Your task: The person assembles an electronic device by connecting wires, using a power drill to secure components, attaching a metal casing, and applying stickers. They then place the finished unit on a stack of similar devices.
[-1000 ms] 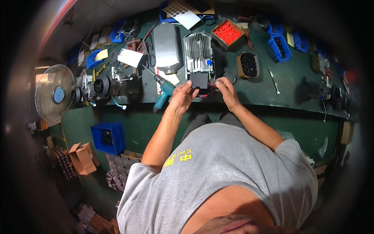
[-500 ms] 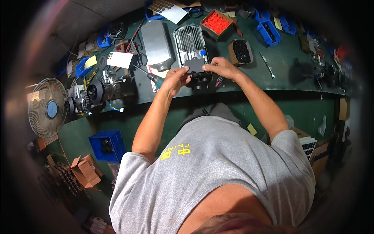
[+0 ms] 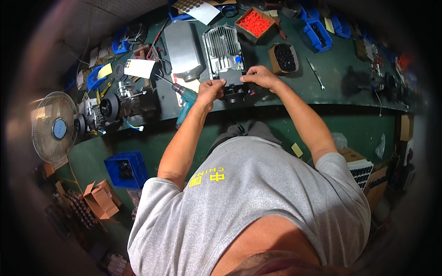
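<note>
Both hands, left hand (image 3: 211,89) and right hand (image 3: 258,76), fingers seemingly closed on small black part (image 3: 234,93) at bench (image 3: 294,94) edge, beside finned metal casing (image 3: 224,54); could slip off if grip loosens.

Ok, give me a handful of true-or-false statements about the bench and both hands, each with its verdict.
1. Both hands, left hand and right hand, are on the near end of the ribbed metal housing. True.
2. The teal power drill is in the right hand. False: it lies on the bench, by the left wrist.
3. The box of red parts sits beyond the housing. True.
4. The fan stands to the person's right. False: it stands at the left.
</note>
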Tool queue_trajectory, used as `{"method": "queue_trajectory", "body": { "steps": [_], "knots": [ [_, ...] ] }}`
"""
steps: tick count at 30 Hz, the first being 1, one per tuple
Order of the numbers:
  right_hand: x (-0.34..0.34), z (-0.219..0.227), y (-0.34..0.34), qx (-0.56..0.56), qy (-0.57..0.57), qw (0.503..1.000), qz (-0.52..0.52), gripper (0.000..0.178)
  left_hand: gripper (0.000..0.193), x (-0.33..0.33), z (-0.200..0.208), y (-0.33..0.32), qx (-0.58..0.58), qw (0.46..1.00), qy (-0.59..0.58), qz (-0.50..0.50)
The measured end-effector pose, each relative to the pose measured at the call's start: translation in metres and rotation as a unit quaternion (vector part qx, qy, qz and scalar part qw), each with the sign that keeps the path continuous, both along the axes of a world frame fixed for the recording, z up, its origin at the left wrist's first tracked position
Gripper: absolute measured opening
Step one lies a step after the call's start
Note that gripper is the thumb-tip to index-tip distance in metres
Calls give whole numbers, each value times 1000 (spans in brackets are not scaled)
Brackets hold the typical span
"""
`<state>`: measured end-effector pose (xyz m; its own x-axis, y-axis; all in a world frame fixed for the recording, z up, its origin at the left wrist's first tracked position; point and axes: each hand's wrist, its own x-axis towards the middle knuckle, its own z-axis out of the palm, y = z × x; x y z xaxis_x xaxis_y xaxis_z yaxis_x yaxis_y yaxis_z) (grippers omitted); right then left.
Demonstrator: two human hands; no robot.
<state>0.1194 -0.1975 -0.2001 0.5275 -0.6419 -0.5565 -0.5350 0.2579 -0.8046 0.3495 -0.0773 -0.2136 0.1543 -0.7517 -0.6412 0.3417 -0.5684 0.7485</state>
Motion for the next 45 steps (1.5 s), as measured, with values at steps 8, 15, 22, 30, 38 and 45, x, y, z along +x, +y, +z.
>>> {"method": "queue_trajectory", "body": {
  "steps": [8, 15, 22, 30, 38, 45],
  "knots": [
    [0, -1, 0, 45, -23, 999, 9, 31, 28, 0, 1, 3, -6, 1000, -24, -11],
    [0, -9, -1, 47, -39, 998, 10, 31, 29, -4, 9, 7, -18, 998, -54, -22],
    [2, -13, 1, 17, -11, 1000, 20, 39, 29, -3, 3, 5, -36, 995, -80, -37],
    [3, -7, -2, 20, -8, 1000, 22, 43, 46, -4, -1, -17, -22, 973, -224, -44],
    [-2, -11, 1, 13, -32, 999, 13, 48, 44, -8, -10, -19, -46, 978, -199, -39],
    [3, -13, -12, -52, -24, 995, 80, 48, 43, -7, -12, -15, -46, 986, -157, -29]
  ]
}}
